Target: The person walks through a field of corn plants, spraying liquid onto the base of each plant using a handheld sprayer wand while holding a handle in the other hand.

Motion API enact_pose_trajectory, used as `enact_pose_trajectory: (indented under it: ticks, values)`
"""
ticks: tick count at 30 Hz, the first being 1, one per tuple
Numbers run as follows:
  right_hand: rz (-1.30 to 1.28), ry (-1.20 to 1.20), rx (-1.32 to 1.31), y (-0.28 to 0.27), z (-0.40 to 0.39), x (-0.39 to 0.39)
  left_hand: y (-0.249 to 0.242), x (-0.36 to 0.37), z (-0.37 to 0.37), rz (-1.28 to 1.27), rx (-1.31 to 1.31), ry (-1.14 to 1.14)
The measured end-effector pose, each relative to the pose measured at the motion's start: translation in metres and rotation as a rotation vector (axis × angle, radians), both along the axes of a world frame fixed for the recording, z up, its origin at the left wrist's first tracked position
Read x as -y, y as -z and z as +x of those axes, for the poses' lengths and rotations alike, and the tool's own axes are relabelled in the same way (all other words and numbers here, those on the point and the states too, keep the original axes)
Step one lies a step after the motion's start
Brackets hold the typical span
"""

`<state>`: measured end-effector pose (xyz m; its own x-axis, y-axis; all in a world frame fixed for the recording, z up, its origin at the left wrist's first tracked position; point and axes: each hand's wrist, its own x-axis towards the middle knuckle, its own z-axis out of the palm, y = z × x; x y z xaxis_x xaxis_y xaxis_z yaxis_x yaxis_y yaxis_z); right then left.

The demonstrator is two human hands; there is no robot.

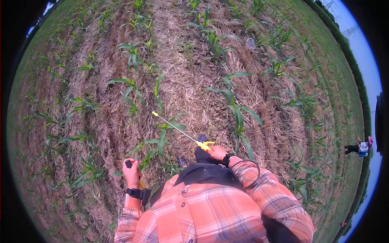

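Note:
My right hand [219,153] is closed around the yellow handle of a sprayer wand [177,128]. Its thin metal tube points forward and left, ending in a yellow nozzle [155,114] above the maize plants. A dark hose [258,172] curves beside my right forearm. To the left of my body, my left hand [131,174] is wrapped round the black grip of a pump lever [129,164]; a yellow part of the lever shows below the hand. Both wrists wear black bands. The sprayer's tank is out of view.
Rows of young maize plants [236,107] stand on both sides, with straw-covered soil [182,81] between them. My shoes show just ahead of my body. A pale object [250,43] lies among plants ahead right. Far right, another person [360,147] in a pink hat stands in the field.

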<state>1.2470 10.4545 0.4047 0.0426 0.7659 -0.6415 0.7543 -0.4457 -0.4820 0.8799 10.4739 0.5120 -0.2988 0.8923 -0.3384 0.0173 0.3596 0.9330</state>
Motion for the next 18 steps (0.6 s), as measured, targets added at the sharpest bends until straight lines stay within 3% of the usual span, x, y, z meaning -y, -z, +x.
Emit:
enact_pose_trajectory:
  ticks: [8,14,16,18]
  values:
    - [0.071,-0.091,-0.166,0.019,0.018,-0.047,-0.021,-0.055,0.016,0.019,-0.108,-0.031]
    - [-0.184,0.369,-0.117,0.024,0.081,-0.083,-0.029,-0.117,0.058,0.041,-0.122,0.027]
    - [-0.082,0.454,-0.075,0.034,0.110,-0.088,-0.028,-0.130,0.067,0.068,-0.113,0.054]
    - [0.002,0.517,0.053,0.086,0.147,-0.083,-0.037,-0.143,0.079,0.036,-0.125,0.052]
